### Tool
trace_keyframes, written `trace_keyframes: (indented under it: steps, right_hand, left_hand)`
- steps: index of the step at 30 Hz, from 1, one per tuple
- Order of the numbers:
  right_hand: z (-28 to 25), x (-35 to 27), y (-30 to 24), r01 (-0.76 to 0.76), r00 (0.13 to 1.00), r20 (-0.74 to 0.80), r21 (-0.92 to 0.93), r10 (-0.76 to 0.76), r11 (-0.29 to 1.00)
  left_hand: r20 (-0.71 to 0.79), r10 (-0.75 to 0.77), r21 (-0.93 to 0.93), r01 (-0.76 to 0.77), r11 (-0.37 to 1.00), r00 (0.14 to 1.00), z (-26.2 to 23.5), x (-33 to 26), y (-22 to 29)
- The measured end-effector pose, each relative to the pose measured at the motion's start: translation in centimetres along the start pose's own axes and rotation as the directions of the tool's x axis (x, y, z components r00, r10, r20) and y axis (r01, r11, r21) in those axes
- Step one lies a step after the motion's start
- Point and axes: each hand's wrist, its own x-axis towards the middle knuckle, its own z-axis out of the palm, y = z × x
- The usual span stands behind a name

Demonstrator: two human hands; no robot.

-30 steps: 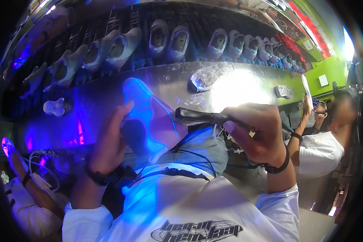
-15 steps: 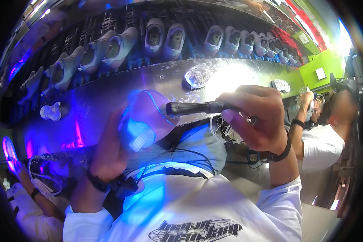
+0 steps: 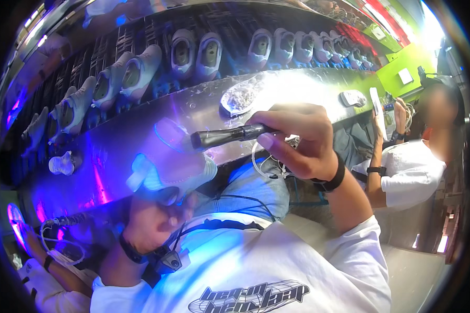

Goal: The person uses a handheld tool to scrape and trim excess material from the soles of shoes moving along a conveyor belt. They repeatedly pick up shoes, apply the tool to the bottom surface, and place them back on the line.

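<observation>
A small white rectangular sign [image 3: 405, 76] hangs on the green wall, far beyond the right hand [image 3: 297, 136]; a co-worker's slim white screen device [image 3: 377, 110] stands upright nearer.

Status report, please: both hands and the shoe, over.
Left hand holds white shoe from below. Right hand grips dark torch, aimed at the shoe. Shoe lit blue; nothing between them.

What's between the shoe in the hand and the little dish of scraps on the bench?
The dark pen-like tool held by the right hand crosses between the shoe and dish, over shiny bench, in the head view.
</observation>
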Motion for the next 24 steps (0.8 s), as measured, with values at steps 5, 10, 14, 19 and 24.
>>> trace_keyframes:
  steps: [5,10,14,19,24]
  right_hand:
    - [1.9,-1.4,1.4,-0.026,0.997,-0.068,0.113,0.034,0.993]
    - [3.9,-2.9,2.1,-0.074,0.989,-0.113,0.145,0.091,0.987]
    - [5.4,-4.1,2.1,-0.186,0.976,-0.084,0.167,0.202,0.968]
    - [6.6,-5.8,2.2,-0.288,0.946,-0.105,0.158,0.306,0.944]
    - [7.3,-5.8,0.9,-0.372,0.908,-0.110,0.233,0.404,0.899]
  left_hand:
    - [0.107,-0.085,-0.049,0.091,0.995,0.991,-0.9,-0.2,0.1]
    - [0.131,-0.121,-0.082,0.133,0.988,0.984,-1.0,-0.4,0.2]
    - [0.223,-0.125,-0.116,0.154,0.981,0.967,-2.1,-0.3,0.3]
    - [0.336,-0.077,-0.152,0.135,0.979,0.939,-3.7,0.2,0.3]
    - [0.389,-0.011,0.113,-0.037,0.993,0.921,-8.2,2.7,1.2]
